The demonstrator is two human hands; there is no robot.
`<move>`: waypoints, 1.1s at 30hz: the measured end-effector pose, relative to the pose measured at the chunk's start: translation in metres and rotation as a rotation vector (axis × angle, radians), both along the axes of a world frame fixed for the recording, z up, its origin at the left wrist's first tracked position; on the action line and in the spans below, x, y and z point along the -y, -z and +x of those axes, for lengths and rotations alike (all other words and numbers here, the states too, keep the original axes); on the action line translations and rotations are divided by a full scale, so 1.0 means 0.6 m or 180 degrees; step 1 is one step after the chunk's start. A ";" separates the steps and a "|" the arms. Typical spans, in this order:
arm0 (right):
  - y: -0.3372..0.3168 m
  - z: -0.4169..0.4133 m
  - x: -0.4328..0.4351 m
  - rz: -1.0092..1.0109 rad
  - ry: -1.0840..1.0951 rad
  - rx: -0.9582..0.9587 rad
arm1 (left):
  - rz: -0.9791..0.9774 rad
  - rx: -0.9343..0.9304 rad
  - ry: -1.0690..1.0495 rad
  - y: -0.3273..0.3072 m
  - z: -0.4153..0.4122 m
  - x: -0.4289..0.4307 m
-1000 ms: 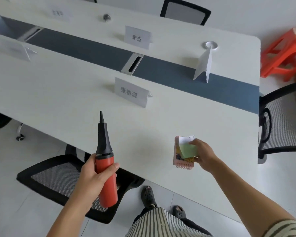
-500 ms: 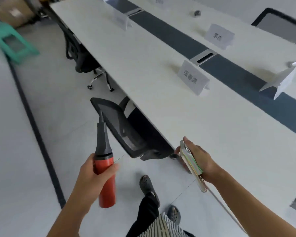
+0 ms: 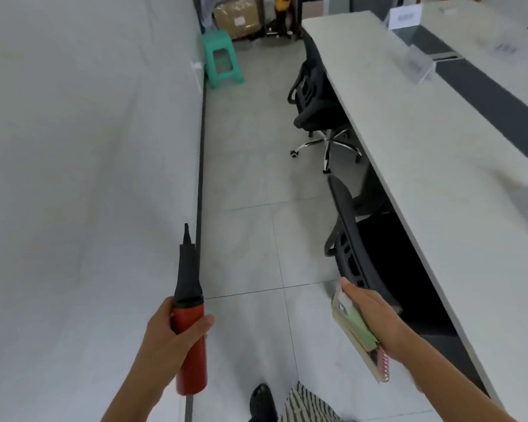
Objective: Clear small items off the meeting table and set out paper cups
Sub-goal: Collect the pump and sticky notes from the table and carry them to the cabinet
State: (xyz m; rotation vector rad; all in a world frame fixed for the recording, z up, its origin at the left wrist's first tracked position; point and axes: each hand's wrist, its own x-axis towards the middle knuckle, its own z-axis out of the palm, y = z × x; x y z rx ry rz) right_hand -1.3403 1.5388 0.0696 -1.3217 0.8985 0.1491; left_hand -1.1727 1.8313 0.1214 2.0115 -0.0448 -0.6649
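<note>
**Carrying pump + notepad beside the mtg table**

L hand point(image 3: 165, 336) is wrapped round the red barrel of a hand air pump point(image 3: 194, 360), thumb across the front. The pump is upright, black tapered nozzle pointing up, its base low by the person's striped clothing point(image 3: 308, 406).

R hand point(image 3: 375, 315) grips a small spiral notepad point(image 3: 357, 327) seen edge-on, thumb along the top and fingers behind. Green sticky notes sit on its upper face, w/ the pink spiral binding at the end nearest the camera. Both items are off the table, held in the air over the tiled floor point(image 3: 250, 184).

White meeting table point(image 3: 424, 153) runs along the R side, w/ a dark strip point(image 3: 485, 86) down its middle. Clear name-card stands point(image 3: 418, 63) rest on it; the text is too blurred to read.

Two black office chairs are tucked under the near table edge, one point(image 3: 348, 248) just ahead of the R hand, the other point(image 3: 317, 99) further along.

Plain white wall point(image 3: 73, 147) fills the L side. At the far end a green plastic stool point(image 3: 223, 59) stands against it, w/ a cardboard box point(image 3: 235, 16) behind. A black shoe point(image 3: 261, 403) shows at the bottom edge.
</note>
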 end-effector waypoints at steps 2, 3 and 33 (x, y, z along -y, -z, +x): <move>0.003 0.057 -0.020 -0.0078 -0.0117 0.0018 | 0.0008 0.0018 -0.0155 0.001 0.049 -0.035; 0.004 0.084 -0.029 -0.0143 -0.0197 0.0032 | 0.0021 0.0023 -0.0225 0.003 0.075 -0.049; -0.058 1.043 0.449 -0.1310 -0.0696 0.0325 | -0.0156 0.0088 -0.0633 -0.005 0.936 0.374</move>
